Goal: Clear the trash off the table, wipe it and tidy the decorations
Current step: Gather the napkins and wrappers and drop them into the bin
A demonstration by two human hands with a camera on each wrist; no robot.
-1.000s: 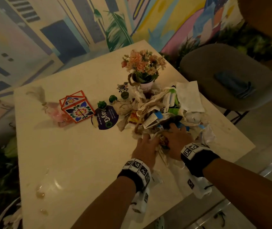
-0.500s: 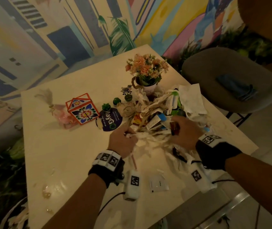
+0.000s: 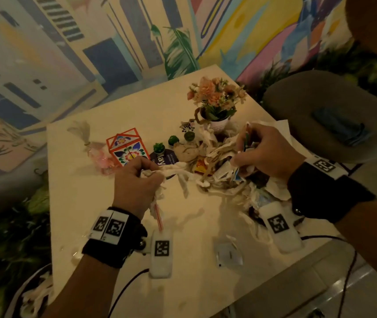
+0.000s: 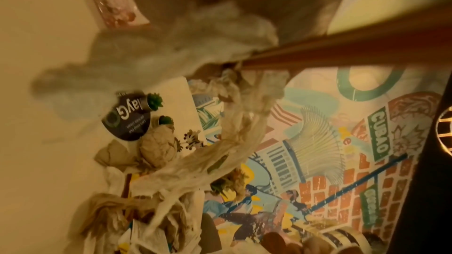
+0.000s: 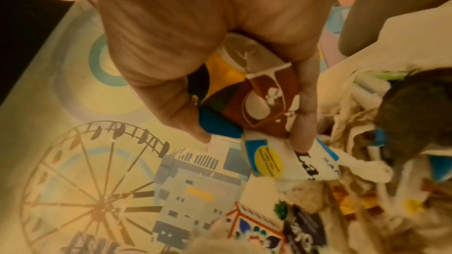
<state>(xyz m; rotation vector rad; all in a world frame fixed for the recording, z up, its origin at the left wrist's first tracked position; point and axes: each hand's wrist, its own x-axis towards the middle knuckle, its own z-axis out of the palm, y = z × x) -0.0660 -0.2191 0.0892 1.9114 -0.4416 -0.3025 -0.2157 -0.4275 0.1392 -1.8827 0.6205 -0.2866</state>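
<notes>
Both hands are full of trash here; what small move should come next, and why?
Probably lift both handfuls clear of the pile: the left hand grips crumpled tissue that trails into it, and the right hand grips wrappers. The small cactus pots stand close by.

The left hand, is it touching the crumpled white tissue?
Touching. In the head view the left hand has its fingers curled round the crumpled white tissue, lifted off the table.

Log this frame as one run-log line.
stage: clearing trash | left hand: grips crumpled tissue | right hand: grips wrappers | table: not wiped
</notes>
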